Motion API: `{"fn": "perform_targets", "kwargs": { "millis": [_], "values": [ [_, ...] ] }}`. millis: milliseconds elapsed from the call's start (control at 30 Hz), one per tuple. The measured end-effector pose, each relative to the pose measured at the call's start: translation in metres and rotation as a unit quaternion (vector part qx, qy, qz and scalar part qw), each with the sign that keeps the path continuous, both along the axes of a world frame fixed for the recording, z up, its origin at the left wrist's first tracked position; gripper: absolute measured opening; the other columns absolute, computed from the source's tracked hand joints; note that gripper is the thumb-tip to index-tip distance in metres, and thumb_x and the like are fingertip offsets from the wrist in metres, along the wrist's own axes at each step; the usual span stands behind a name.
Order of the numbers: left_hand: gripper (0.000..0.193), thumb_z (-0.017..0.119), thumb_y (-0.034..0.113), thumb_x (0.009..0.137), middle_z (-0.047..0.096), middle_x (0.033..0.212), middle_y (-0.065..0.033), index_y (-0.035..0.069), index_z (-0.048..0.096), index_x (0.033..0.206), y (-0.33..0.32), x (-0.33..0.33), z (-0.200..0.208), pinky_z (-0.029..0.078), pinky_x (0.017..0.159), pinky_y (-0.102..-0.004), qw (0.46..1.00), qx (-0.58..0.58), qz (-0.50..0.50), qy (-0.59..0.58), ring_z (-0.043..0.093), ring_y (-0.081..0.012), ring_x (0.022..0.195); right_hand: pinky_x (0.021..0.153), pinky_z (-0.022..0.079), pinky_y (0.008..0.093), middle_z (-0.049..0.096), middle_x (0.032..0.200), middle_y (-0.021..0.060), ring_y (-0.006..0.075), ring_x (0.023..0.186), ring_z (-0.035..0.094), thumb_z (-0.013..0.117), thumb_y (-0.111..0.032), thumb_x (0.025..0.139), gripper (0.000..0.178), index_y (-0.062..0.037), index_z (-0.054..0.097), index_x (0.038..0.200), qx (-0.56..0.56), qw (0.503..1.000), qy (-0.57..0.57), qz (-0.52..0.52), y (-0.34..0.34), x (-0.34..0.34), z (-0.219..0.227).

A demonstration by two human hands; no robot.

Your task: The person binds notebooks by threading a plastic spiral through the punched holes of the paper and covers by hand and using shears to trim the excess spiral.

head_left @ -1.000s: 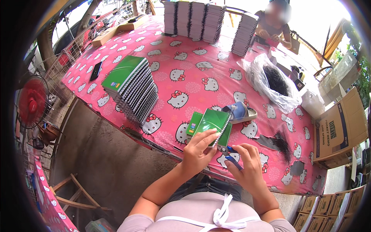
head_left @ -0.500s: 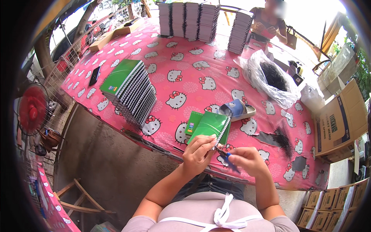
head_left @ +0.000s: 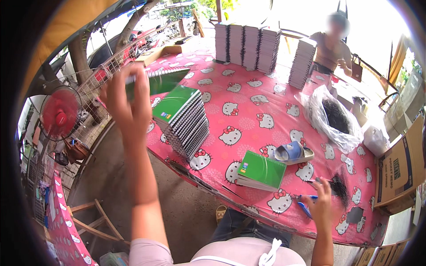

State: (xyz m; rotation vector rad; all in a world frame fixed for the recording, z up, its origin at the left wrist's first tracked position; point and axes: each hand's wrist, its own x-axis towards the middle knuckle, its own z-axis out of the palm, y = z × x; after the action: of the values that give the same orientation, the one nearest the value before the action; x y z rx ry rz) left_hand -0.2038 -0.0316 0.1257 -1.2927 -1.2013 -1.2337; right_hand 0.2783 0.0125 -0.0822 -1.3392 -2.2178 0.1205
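My left hand point(head_left: 126, 95) is raised at the left, its curled fingers on the edge of a green spiral notebook point(head_left: 164, 83), both somewhat blurred. That notebook is tilted beyond a tall stack of green spiral notebooks point(head_left: 177, 106). Over the right side of the table, my right hand point(head_left: 323, 201) has its fingers apart, beside blue-handled pliers point(head_left: 304, 209) lying on the cloth. Just past its fingertips is a loose heap of black wire coils point(head_left: 341, 186). A small pile of green notebooks point(head_left: 262, 170) lies before me, with no coil visible on it.
A blue slide sandal point(head_left: 293, 153) sits behind the small pile. Tall stacks of coil-bound books point(head_left: 246, 46) stand at the far edge. A plastic bag point(head_left: 337, 119) holds black coils. Cardboard box point(head_left: 399, 164) at right, red fan point(head_left: 60, 113) at left. Another person point(head_left: 333, 53) stands across the table.
My left hand has swung up and left with the coiled notebook, away from the small pile. My right hand has moved right and let go of the pliers. The whole view has shifted.
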Motion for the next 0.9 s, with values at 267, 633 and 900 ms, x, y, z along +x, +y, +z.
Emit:
{"fn": "perform_targets", "kwargs": {
  "millis": [267,633,900],
  "values": [
    [0.040,0.045,0.037,0.095,0.065,0.107,-0.0123,0.006,0.065,0.110,0.103,-0.090,-0.027,0.032,0.098,-0.0458,0.838,-0.524,-0.149,-0.024,0.059,-0.0237,0.100,0.088,0.045,0.0430,0.056,0.117,0.0149,0.0365,0.107,0.053,0.072,-0.004,0.069,0.049,-0.0026,0.056,0.115,0.029,0.994,-0.039,0.096,0.109,-0.041,-0.015],
    [0.069,0.013,0.060,0.097,0.037,0.148,-0.0116,0.016,0.024,0.150,0.098,-0.066,-0.045,0.002,0.116,-0.0503,0.702,-0.675,-0.199,-0.113,0.030,-0.0267,0.139,0.074,0.047,0.0426,0.058,0.086,0.0124,0.0335,0.084,0.058,0.071,-0.005,0.068,0.023,-0.0042,0.066,0.090,0.074,0.997,-0.007,0.030,0.146,-0.071,-0.025],
    [0.063,0.023,0.054,0.099,0.025,0.154,-0.0096,0.017,0.020,0.150,0.083,-0.064,-0.042,0.007,0.116,-0.0472,0.756,-0.588,-0.263,-0.115,0.028,-0.0236,0.140,0.081,0.048,0.0365,0.061,0.103,0.0120,0.0251,0.089,0.059,0.077,-0.023,0.075,0.041,-0.0006,0.064,0.107,-0.208,0.955,0.197,0.081,0.073,-0.099,0.013]
  ]
}}
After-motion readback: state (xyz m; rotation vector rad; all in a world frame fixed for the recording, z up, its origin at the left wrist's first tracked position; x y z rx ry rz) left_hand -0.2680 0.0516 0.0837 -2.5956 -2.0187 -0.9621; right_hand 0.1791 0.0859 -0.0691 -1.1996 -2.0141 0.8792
